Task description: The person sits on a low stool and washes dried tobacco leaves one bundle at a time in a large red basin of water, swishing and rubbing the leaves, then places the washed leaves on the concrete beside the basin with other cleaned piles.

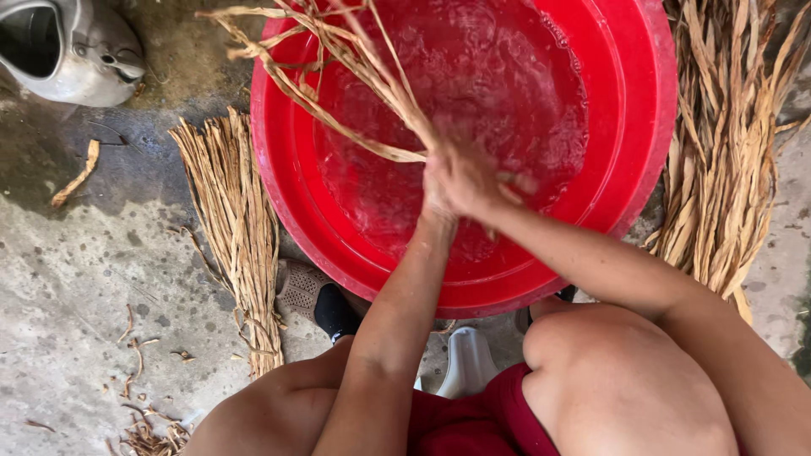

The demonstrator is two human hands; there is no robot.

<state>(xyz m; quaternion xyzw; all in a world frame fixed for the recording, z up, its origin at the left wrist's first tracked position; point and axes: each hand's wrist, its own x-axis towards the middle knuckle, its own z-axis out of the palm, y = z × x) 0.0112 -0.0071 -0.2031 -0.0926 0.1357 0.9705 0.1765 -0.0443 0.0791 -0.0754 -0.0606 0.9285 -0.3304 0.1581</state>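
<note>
Dry straw strands [338,76] stick up and left from the hands, over the water in the red tub [642,110]. Both hands squeeze the ends together: the left hand [438,190] sits under the right hand [473,177]. More straw bundles [232,219] lie on the floor [76,279] beside the tub.

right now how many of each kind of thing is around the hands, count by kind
red basin: 1
dry fibre bundles: 3 (one held over the water, one on the floor to the left, one pile to the right)
metal kettle: 1
shoe: 1
hands: 2, left hand and right hand, both gripping the held bundle
total: 8
</note>
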